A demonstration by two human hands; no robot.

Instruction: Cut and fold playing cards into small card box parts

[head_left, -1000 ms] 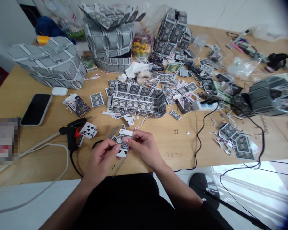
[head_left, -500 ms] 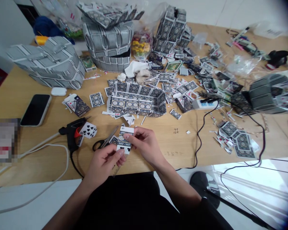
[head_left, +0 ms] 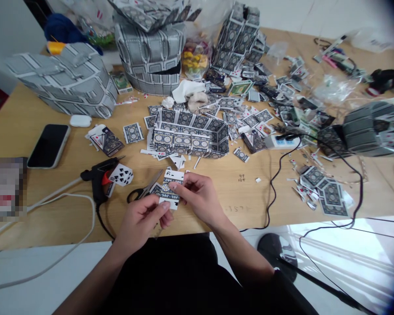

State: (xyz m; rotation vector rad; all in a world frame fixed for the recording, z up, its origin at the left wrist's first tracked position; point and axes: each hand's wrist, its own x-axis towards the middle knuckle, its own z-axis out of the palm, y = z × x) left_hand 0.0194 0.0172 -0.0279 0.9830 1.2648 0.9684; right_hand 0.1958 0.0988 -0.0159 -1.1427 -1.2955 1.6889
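Between my two hands, close to the table's front edge, is a folded playing card with a dark patterned band and white ends. My left hand pinches its lower end. My right hand grips the upper right side, thumb lying across the patterned band. Scissors with dark handles lie just beyond my left hand. To their left are a spade playing card and a black glue gun. Past my hands stands an open rectangular box built from folded cards.
Woven card structures stand at the back left, with another one at the back middle. A phone lies at left. Loose cards and a black cable are on the right, near a power strip.
The card's top end now shows more of its white face and printed mark, while less of the lower end shows. Both hands keep nearly the same place; the view has shifted slightly.
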